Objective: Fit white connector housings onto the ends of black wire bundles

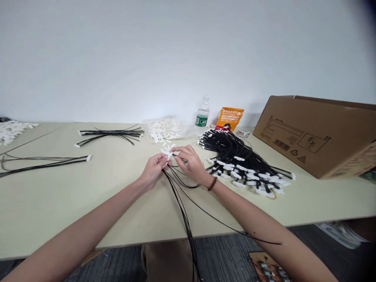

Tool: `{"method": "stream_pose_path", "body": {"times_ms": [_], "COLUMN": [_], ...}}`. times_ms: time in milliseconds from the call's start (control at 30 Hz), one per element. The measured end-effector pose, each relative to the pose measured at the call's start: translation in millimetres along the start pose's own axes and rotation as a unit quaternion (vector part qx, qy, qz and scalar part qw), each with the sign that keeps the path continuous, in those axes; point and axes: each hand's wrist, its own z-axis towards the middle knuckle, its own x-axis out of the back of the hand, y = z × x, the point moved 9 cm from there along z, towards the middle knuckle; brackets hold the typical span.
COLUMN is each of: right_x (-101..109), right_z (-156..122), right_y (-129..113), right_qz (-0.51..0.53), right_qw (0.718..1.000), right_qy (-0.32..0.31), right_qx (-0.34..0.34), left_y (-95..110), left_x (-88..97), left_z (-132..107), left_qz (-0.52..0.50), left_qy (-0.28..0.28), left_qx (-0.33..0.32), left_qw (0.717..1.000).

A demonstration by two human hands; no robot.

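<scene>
My left hand (153,170) and my right hand (189,163) meet above the table, fingertips pinching a small cluster of white plastic connectors (167,153). Thin black wires (183,203) run from that cluster, hanging over the table's front edge and trailing down past it. Some connectors are partly hidden by my fingers. To the right of my right hand lies a large heap of black wires ending in white connectors (242,164). A dark bead bracelet (212,183) circles my right wrist.
On the beige table (58,203) lie two smaller black wire bundles (108,135) and a clear bag of white connectors (166,129). A water bottle (202,113), an orange snack bag (230,118) and a large cardboard box (311,137) stand along the back.
</scene>
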Motion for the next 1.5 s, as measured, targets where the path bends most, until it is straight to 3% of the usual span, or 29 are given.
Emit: {"method": "stream_pose_path", "body": {"times_ms": [300, 567, 833, 1200, 1500], "right_x": [9.4, -8.6, 2.4, -2.5, 0.5], "right_z": [-5.3, -7.4, -4.4, -4.5, -7.3], "right_y": [6.4, -21.5, -11.6, -2.7, -5.6], "right_qz": [-0.018, -0.091, -0.140, -0.235, -0.210], "right_qw": [0.997, 0.988, 0.987, 0.971, 0.973], "right_qy": [0.076, -0.043, -0.004, 0.006, 0.023], "right_qx": [0.002, 0.119, 0.076, 0.036, 0.095], "left_y": [-1.6, -0.9, 4.9, 2.0, -2.3], "left_x": [14.3, 18.0, 17.0, 13.2, 17.2], "left_z": [4.9, 7.1, 6.6, 7.1, 11.1], "left_qz": [-0.048, -0.123, -0.142, -0.119, -0.119], "left_qy": [0.053, 0.063, 0.062, 0.038, 0.040], "left_qx": [0.000, -0.012, -0.021, -0.003, -0.006], "left_qw": [0.997, 0.990, 0.988, 0.992, 0.992]}}
